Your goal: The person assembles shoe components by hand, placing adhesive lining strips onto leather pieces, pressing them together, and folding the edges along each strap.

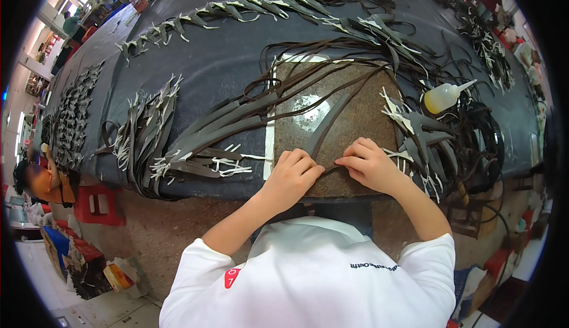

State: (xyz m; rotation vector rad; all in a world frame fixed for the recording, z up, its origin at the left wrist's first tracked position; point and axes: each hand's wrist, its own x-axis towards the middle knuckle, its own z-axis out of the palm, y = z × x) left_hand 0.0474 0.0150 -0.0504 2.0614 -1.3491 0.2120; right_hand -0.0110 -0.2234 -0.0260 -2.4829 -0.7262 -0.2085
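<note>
Grey strip (pixel 326 128) was pinched in fingertips of left hand (pixel 290 177) and right hand (pixel 373 165); brown board (pixel 370 117) beneath; squeeze bottle (pixel 441 99) lay right

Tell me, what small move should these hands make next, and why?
Probably the left hand should steady the grey strap against the brown board: it sits at the strap's near part, with the right hand close by, also over the board.
</note>
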